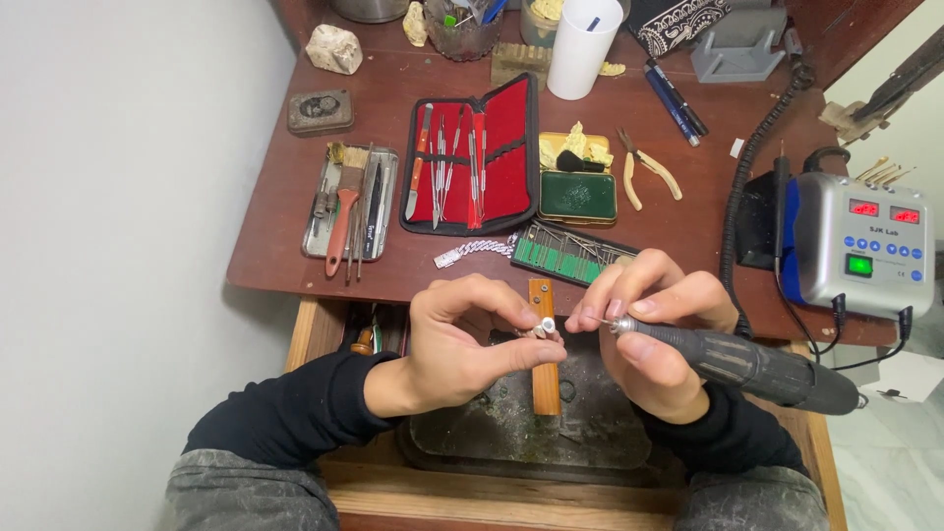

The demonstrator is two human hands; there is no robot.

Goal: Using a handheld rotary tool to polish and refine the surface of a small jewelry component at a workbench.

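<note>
- Over the wooden bench peg [544, 344], from the head camera, our left hand [462, 344] is closed in a pinch on a small silver piece [547, 324], held just above the peg.
- Our right hand [649, 329] is wrapped shut around a grey rotary handpiece [747, 366], its fine bit meeting the piece.
- We judge this to be the grinding step; any further pass calls for a steady brace and light pressure.
- Behind lie a red tool case [477, 157] and the control box [855, 246].

Handpiece [757, 366] bur tip too small
</note>
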